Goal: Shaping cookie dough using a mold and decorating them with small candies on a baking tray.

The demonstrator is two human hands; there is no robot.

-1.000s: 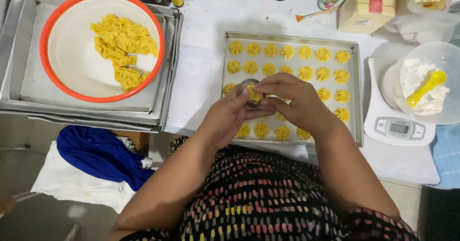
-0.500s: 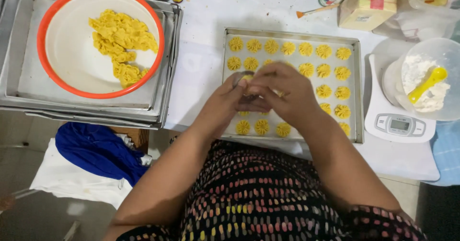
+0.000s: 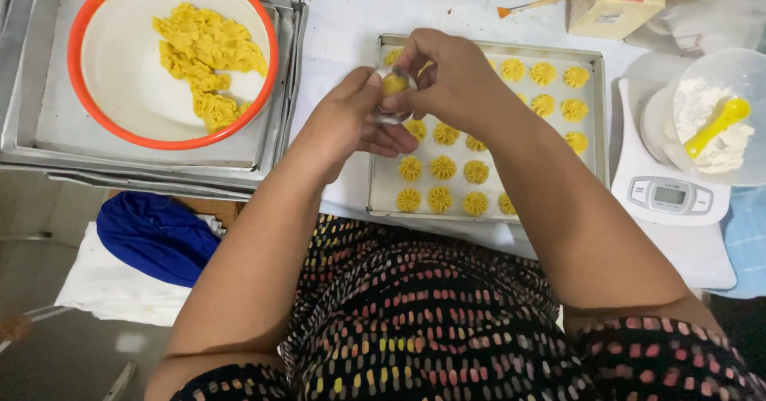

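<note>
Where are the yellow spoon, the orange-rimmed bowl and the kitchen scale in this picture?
yellow spoon [image 3: 714, 126], head view, on the middle of its handle.
orange-rimmed bowl [image 3: 112, 74], head view, on its bare white inside.
kitchen scale [image 3: 669, 197], head view, on its display panel.

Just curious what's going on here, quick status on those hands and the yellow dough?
Left hand and right hand together over baking tray, pinching a yellow dough piece. Shaped cookies in rows below. Nothing in the way.
</note>
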